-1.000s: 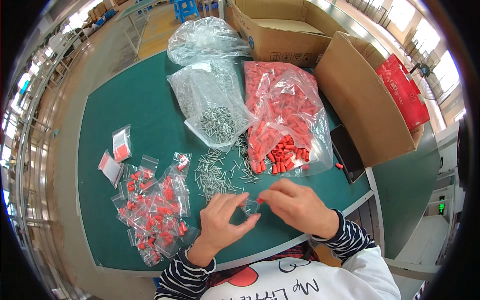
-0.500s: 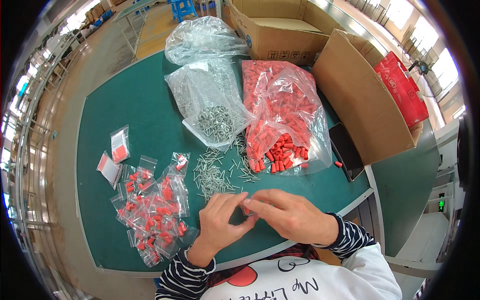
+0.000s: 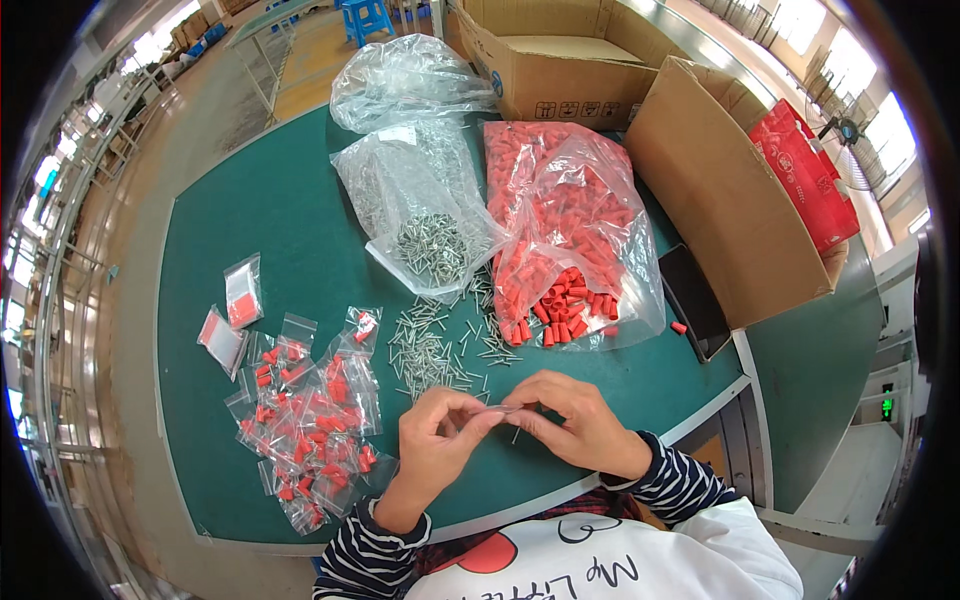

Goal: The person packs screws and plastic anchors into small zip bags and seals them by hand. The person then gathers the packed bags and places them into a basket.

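Note:
My left hand (image 3: 437, 432) and my right hand (image 3: 578, 425) meet over the near edge of the table, thumbs and fingertips pinched together. Between them is the edge of a small clear zip bag (image 3: 506, 408), mostly hidden by the fingers. A single screw (image 3: 516, 435) shows just below my right thumb. Beyond the hands lies a loose heap of silver screws (image 3: 428, 350). To my left, filled zip bags (image 3: 318, 415) with red plastic sleeves inside are piled up. A large clear bag of red sleeves (image 3: 570, 220) spills several from its mouth.
An open plastic bag of screws (image 3: 432, 245) lies beyond the heap. Flat packs of bags (image 3: 242, 290) sit at the left. Cardboard boxes (image 3: 715, 190) stand at the right and back, with a black tray (image 3: 692, 300) beside them. One red sleeve (image 3: 679, 328) lies near the tray.
The small bag, earlier upright with red showing between my fingers, is now pinched by its edge. My right hand has turned and drawn slightly away, and the fingertips of both hands have come level.

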Available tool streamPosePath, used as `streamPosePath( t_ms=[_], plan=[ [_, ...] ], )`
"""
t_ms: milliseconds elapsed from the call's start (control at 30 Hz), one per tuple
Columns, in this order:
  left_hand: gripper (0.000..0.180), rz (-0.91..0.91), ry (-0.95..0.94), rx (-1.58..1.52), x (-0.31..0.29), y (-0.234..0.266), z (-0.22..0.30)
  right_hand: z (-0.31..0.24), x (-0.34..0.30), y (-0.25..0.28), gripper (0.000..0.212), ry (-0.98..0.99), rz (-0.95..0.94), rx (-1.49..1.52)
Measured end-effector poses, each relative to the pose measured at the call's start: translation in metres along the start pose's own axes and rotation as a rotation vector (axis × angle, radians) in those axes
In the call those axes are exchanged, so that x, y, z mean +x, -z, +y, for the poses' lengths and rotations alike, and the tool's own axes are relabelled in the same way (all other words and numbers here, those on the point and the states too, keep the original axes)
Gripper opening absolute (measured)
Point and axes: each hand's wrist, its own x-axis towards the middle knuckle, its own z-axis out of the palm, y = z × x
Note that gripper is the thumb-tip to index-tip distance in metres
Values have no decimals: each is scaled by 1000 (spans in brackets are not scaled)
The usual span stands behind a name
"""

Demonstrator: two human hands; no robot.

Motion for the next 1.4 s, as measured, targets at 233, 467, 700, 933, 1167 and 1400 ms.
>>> streamPosePath(
  t_ms=[233, 467, 700, 933, 1167, 1400],
  plan=[
    [11, 3, -108, -32, 4, 1, 11, -6, 1, 6, 10, -62, 74, 149],
    [9, 13, -209, 60, 0, 4, 11, -10, 4, 2, 8, -14, 144, 70],
    [14, 44, -175, -58, 5, -1, 22, -11, 3, 7, 6, -42, 148, 76],
    [12, 46, -262, -5, 3, 8, 13, -12, 2, -4, 7, -176, 160, 290],
    [9, 106, -214, -21, 4, 1, 20, -17, 9, 0, 7, -51, 102, 143],
    [10, 114, -323, 27, -7, 15, 25, -29, 14, -11, 6, 52, 18, 65]
  ],
)
